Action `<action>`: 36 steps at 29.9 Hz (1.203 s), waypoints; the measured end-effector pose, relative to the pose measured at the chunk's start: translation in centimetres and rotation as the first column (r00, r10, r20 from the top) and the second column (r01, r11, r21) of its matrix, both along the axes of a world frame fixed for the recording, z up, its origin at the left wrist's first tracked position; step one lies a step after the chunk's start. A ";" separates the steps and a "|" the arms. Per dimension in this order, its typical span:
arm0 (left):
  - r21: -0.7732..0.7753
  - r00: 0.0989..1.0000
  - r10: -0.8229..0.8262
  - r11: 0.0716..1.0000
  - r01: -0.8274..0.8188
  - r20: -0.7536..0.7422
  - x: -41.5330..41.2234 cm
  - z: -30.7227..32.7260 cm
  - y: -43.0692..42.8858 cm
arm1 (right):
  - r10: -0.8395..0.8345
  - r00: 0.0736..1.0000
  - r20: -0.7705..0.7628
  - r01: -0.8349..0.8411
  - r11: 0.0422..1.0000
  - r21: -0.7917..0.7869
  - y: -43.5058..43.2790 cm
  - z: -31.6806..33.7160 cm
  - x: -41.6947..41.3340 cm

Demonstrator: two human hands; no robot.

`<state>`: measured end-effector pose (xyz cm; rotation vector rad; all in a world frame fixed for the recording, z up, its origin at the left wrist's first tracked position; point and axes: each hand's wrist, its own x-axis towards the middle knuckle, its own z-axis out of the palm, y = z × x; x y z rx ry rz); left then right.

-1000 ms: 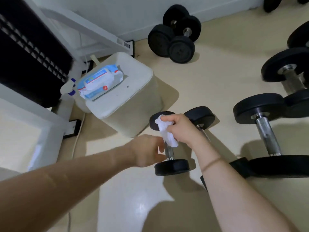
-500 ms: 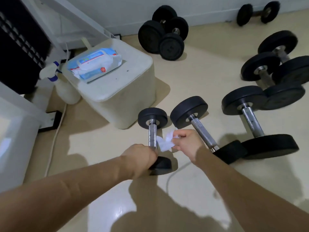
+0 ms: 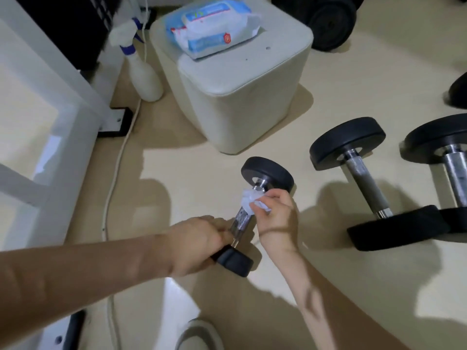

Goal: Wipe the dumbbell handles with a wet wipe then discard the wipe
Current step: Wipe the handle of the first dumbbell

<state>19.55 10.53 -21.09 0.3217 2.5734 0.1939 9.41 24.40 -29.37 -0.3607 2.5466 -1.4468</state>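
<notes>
Steadying the small dumbbell (image 3: 235, 260): left hand (image 3: 199, 245) clenched round its near end. Right hand (image 3: 276, 218) pinches the wet wipe (image 3: 249, 199) on the handle (image 3: 241, 221) beyond that grip, just under the far head (image 3: 267, 174). Wrap wipe fully, stroke down toward left grip, rotating as you go

Two hands (image 3: 199, 243) (image 3: 276, 218), one wet wipe (image 3: 249, 200), three dumbbells (image 3: 267, 173) (image 3: 366, 183) (image 3: 452, 170) close by — more cropped, one wipes pack (image 3: 209, 26), one spray bottle (image 3: 145, 74)

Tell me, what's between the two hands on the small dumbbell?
Head view: a bare stretch of knurled handle between the left hand and the right hand holding the wipe.
</notes>
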 end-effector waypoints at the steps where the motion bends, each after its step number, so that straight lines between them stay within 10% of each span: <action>1: 0.057 0.998 0.026 0.998 -0.023 -0.049 0.6 0.1 -0.4 | 0.015 0.999 -0.038 -0.015 1.000 0.011 0.0 -0.3 -0.2; 5: 0.201 0.977 0.160 0.971 -0.130 -0.141 2.9 1.1 -2.8 | 0.022 0.998 -0.056 -0.017 0.995 0.094 -0.6 0.0 1.5; 10: 0.321 0.907 0.417 0.868 -0.378 -0.059 4.9 -0.7 -2.5 | 0.432 0.895 0.107 -0.441 0.895 0.069 -0.2 1.2 1.5; 14: 0.411 0.765 0.635 0.729 -0.548 -0.107 4.1 -3.5 -0.9 | 0.173 0.983 0.059 -0.176 0.983 0.059 -1.7 1.4 -1.4; 19: 0.535 0.630 0.772 0.569 -0.625 -0.087 4.4 -4.2 0.1 | 0.416 0.905 0.090 -0.425 0.893 0.151 0.1 1.2 2.1; 23: 0.536 0.641 0.751 0.610 -0.583 -0.159 4.4 -4.6 1.3 | 0.184 0.977 -0.103 -0.155 0.958 0.242 -0.7 1.9 -0.9; 27: 0.529 0.712 0.678 0.678 -0.510 -0.182 4.1 -4.7 2.2 | 0.373 0.928 0.018 -0.366 0.898 0.243 0.9 1.0 3.0; 32: 0.518 0.763 0.625 0.713 -0.473 -0.165 3.1 -4.9 3.5 | 0.016 0.987 -0.160 0.027 0.963 0.267 1.3 0.9 -0.8; 36: 0.549 0.763 0.629 0.695 -0.465 -0.150 3.0 -5.1 3.8 | 0.317 0.946 -0.061 -0.296 0.927 0.230 2.5 1.3 3.1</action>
